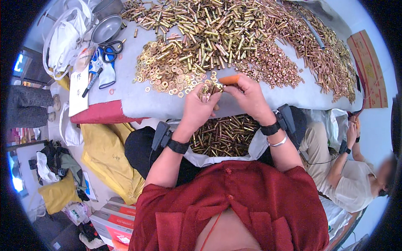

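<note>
1. While the head view looks down on both arms, the left hand (199, 105) is curled around a small bunch of metal sleeves (205, 93), their ends poking up between thumb and fingers above the near edge of the tabletop (153, 105).
2. In the same view, the right hand (250, 97) wears an orange finger cover (230, 79) on one finger; its thumb and covered finger come close together at the right side of the bunch. Whether they pinch a piece, I cannot tell.
3. Just beyond the hands, flat ring washers (169, 77) lie heaped toward the left, and small nuts (272, 65) spread to the right.
4. Behind these, a large pile of brass-coloured tubes (213, 31) reaches toward the far edge, with a pile of thin bolts (328, 56) along the right side and a grey rod (311, 29) lying across it.
5. On the left of the tabletop are scissors (111, 52), a glove (107, 74), a black marker (92, 82) and a grey bowl (106, 29).
6. Below the hands, a white sack (258, 147) stands open, holding many darker metal pieces (224, 136). At the right sits a co-worker (354, 182) in a pale shirt.
</note>
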`<state>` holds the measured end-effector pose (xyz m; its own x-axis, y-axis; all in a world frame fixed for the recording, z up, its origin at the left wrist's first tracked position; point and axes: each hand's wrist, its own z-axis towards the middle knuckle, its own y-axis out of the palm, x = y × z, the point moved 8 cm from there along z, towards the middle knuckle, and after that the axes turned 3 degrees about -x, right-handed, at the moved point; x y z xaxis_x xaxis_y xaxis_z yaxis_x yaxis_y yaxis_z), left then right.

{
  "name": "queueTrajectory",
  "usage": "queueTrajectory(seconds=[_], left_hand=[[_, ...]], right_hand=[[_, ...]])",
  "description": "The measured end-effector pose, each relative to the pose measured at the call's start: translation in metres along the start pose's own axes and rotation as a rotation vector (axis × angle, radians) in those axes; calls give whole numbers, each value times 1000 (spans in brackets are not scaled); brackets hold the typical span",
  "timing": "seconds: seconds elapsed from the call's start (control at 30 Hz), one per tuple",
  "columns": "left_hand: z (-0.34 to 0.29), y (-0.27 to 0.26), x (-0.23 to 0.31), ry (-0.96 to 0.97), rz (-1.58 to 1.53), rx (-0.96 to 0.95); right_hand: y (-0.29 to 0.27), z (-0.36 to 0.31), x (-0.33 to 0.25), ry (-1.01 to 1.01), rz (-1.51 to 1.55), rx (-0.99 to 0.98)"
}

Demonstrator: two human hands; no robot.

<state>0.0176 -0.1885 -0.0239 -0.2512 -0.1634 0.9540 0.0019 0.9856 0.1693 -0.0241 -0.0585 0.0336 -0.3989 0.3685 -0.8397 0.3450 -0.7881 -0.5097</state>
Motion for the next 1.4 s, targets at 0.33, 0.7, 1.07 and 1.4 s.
queueTrajectory(seconds=[0.33, 0.7, 1.07, 1.4], left_hand=[[5, -2, 2, 56, 4, 36], [6, 3, 0, -3, -92, -38], [4, 2, 1, -10, -100, -59], [1, 2, 6, 51, 56, -18]], right_hand=[[-2, 8, -8, -98, -96, 28], [-5, 3, -12, -136, -85, 25], [-6, -2, -24, -229, -104, 57], [-2, 6, -12, -104, -362, -78]])
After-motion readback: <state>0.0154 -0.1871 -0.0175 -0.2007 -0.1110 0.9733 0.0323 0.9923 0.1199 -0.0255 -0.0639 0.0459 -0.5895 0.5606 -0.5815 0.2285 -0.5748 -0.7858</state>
